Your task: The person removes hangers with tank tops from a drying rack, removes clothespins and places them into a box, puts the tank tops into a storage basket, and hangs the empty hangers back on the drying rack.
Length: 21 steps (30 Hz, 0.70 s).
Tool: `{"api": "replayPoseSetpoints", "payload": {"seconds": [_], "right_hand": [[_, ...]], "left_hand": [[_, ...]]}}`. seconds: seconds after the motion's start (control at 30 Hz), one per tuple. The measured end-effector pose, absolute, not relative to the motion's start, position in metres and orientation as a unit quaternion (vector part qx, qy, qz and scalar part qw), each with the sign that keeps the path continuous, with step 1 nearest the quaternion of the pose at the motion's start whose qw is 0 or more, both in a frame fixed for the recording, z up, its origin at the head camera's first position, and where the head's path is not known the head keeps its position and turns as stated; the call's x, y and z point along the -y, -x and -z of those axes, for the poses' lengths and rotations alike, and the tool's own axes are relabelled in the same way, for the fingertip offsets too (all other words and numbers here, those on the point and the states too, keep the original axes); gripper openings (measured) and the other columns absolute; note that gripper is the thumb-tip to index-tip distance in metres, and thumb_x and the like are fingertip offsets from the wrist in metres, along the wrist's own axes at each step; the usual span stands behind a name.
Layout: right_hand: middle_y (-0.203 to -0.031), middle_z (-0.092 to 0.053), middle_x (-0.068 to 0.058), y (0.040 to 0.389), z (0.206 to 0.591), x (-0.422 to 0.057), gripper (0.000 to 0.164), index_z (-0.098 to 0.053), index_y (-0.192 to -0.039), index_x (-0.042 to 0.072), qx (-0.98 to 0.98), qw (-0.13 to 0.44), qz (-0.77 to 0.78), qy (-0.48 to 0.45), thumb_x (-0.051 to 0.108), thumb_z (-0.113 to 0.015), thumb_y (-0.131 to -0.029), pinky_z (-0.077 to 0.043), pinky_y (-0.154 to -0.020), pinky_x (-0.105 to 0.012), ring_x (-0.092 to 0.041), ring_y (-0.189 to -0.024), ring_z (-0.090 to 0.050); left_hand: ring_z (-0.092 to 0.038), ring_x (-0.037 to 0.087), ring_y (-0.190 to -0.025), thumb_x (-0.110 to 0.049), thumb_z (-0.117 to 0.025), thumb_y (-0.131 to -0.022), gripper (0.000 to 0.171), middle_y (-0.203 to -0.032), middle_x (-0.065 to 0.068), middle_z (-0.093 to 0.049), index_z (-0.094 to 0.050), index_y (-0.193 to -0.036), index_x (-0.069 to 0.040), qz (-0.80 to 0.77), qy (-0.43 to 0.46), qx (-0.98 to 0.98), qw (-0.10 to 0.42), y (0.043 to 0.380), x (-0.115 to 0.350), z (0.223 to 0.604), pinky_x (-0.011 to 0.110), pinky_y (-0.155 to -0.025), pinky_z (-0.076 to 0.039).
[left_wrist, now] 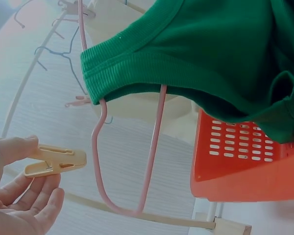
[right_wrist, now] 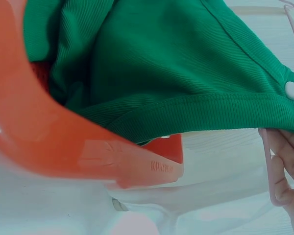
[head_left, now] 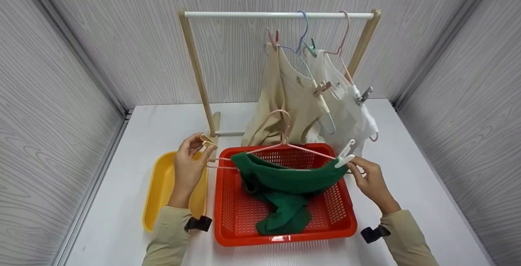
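My left hand (head_left: 188,172) pinches a pale yellow clothespin (left_wrist: 68,159) between thumb and fingers, just outside the left end of a pink hanger (left_wrist: 149,154). A green ribbed tank top (head_left: 293,179) hangs on that hanger, its lower part drooping into a red basket (head_left: 285,240). On its right strap, a white clothespin (head_left: 344,158) is clipped. My right hand (head_left: 369,179) grips this strap near the hanger's right end; in the right wrist view, its fingers (right_wrist: 284,159) lie beneath the strap, partly cut off by the frame edge.
Behind the basket stands a drying rack with a white rod (head_left: 244,14). From it hang a beige top (head_left: 295,91) and a white top (head_left: 346,113), both on hangers with clothespins. A yellow tray (head_left: 156,192) lies left of the basket, partly behind my left forearm.
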State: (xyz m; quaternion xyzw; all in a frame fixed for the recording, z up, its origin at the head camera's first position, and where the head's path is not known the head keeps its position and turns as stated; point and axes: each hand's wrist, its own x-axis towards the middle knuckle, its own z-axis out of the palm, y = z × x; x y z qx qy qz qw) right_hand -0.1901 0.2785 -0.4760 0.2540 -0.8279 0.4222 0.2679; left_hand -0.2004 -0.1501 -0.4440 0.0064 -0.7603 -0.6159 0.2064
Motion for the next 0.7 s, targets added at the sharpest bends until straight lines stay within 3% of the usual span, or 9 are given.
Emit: {"api": "replayPoseSetpoints", "payload": {"seconds": [0.13, 0.4, 0.53, 0.7], "right_hand": [[-0.091, -0.074, -0.016, 0.190, 0.475, -0.279, 0.024, -0.070, -0.095, -0.007, 0.826, 0.268, -0.424, -0.256, -0.022, -0.060, -0.079, -0.045, -0.087, 0.000, 0.019, -0.099, -0.057], [-0.094, -0.075, -0.005, 0.190, 0.477, -0.280, 0.024, -0.070, -0.094, -0.009, 0.825, 0.272, -0.429, -0.249, -0.023, -0.060, -0.078, -0.044, -0.087, 0.001, 0.019, -0.099, -0.057], [-0.095, -0.075, -0.002, 0.190, 0.477, -0.280, 0.024, -0.070, -0.093, -0.008, 0.824, 0.271, -0.431, -0.248, -0.023, -0.060, -0.077, -0.045, -0.086, 0.001, 0.019, -0.099, -0.057], [-0.093, -0.074, 0.001, 0.189, 0.476, -0.280, 0.023, -0.071, -0.092, -0.006, 0.830, 0.275, -0.421, -0.239, -0.021, -0.062, -0.078, -0.045, -0.081, 0.001, 0.021, -0.095, -0.056]], "left_hand": [[-0.054, -0.011, -0.094, -0.001, -0.071, -0.084, 0.045, -0.115, 0.023, -0.063, -0.055, -0.125, 0.007, 0.610, -0.015, 0.764, 0.210, 0.200, 0.154, 0.447, 0.008, -0.093, -0.047], [-0.054, -0.010, -0.092, 0.000, -0.072, -0.082, 0.045, -0.112, 0.022, -0.064, -0.057, -0.124, 0.006, 0.596, -0.034, 0.772, 0.219, 0.201, 0.163, 0.453, 0.005, -0.088, -0.046], [-0.059, 0.004, -0.098, -0.001, -0.072, -0.083, 0.044, -0.112, 0.020, -0.064, -0.057, -0.124, 0.005, 0.575, -0.056, 0.789, 0.211, 0.202, 0.167, 0.459, 0.009, -0.090, -0.049], [-0.062, 0.029, -0.105, 0.000, -0.070, -0.084, 0.041, -0.112, 0.024, -0.064, -0.057, -0.122, 0.008, 0.550, -0.075, 0.807, 0.203, 0.203, 0.174, 0.469, 0.036, -0.097, -0.053]]}}
